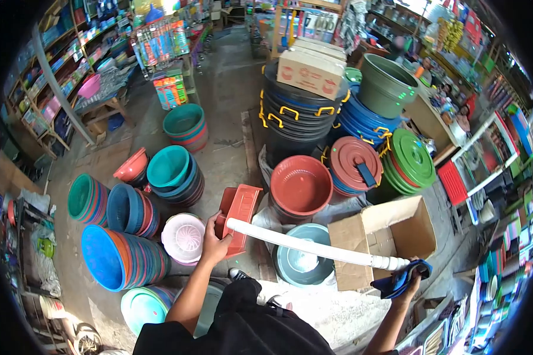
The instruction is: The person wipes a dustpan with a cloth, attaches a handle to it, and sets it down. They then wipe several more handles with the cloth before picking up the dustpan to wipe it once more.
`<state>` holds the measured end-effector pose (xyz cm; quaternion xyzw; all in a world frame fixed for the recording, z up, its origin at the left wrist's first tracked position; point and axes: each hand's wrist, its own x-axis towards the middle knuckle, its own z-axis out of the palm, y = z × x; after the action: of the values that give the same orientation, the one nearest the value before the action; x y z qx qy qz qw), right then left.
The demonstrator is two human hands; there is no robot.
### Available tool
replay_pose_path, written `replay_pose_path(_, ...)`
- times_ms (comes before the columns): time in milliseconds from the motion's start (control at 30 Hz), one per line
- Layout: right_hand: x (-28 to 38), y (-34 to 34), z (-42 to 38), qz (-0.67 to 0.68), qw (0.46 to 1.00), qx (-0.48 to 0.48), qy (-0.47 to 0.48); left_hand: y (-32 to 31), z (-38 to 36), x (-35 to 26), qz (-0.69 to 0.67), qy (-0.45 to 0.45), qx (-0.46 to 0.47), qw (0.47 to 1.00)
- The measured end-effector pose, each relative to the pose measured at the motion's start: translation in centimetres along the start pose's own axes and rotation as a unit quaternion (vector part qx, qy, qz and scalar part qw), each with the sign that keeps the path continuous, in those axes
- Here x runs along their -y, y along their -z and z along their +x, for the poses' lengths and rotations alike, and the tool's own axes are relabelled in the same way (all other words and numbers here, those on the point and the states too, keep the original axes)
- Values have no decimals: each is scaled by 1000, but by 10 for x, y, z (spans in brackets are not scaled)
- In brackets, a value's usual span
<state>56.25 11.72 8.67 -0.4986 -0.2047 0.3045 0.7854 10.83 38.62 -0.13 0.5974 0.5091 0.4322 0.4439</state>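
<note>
A red plastic dustpan (pixel 243 216) with a long white tube handle (pixel 308 244) lies across in front of my body. My left hand (pixel 215 241) is closed on the left side of the red pan. At the handle's far right end, my right hand (pixel 417 280) is closed around a dark blue cloth (pixel 397 283), which bunches against the tube. Part of the right fingers is hidden by the cloth. Beneath the handle are a grey-blue basin (pixel 304 269) and an open cardboard box (pixel 391 234).
Stacked tubs (pixel 124 257) and a pink basket (pixel 183 238) stand on the left. Ahead are a red basin (pixel 302 184), black tubs (pixel 290 118) topped by a carton (pixel 310 74), and lidded buckets (pixel 408 160). Shelves of goods (pixel 59 77) line the left side.
</note>
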Motion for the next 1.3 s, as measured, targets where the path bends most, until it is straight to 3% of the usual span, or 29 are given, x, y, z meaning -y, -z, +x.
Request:
replay_pose_path(133,21,44,-24,-8,997,-69,44,-26,-33,-28,-10,-10,7,1000)
replay_pose_path(200,29,59,-33,63,987,-138,61,-37,-42,-38,-20,-15,10,1000)
replay_pose_path(267,37,81,-43,53,988,-115,84,-49,-53,-54,-16,-36,9,999)
replay_pose_path(333,50,92,-56,60,995,-33,66,-57,-59,-61,-12,-43,13,999)
replay_pose_path(367,47,100,-58,61,992,-67,87,-60,-62,-64,12,-60,9,998)
replay_pose_path(533,48,103,-76,49,988,-88,116,-69,-79,-82,58,-89,13,994)
replay_pose_path(600,37,99,-76,26,966,-194,172,-71,-86,-82,95,-103,1,990)
replay_pose_path(667,35,95,-82,14,971,-167,169,-71,-91,-80,96,-106,-13,990)
replay_pose_path(767,33,76,-82,13,961,-235,145,-65,-96,-84,106,-116,-39,987)
replay_pose_path(800,33,75,-82,14,962,-232,142,-62,-98,-86,115,-125,-48,984)
replay_pose_path(900,46,81,-82,-68,995,-66,44,-52,-96,-86,112,-100,-59,987)
replay_pose_path(967,49,75,-78,-88,992,-86,19,-48,-91,-71,119,-98,-82,985)
replay_pose_path(1067,61,72,-77,-177,965,-188,44,-45,-87,-52,140,-99,-138,975)
replay_pose_path(1200,55,24,-87,-305,926,-194,110,-45,-101,-55,219,-129,-126,959)
replay_pose_path(1233,47,-10,-87,-263,936,-125,196,-50,-105,-56,237,-142,-123,953)
replay_pose_path(1267,18,0,-89,-337,921,-49,188,-54,-108,-58,256,-154,-121,946)
replay_pose_path(1300,3,-24,-91,-429,860,25,274,-60,-113,-65,249,-157,-116,949)
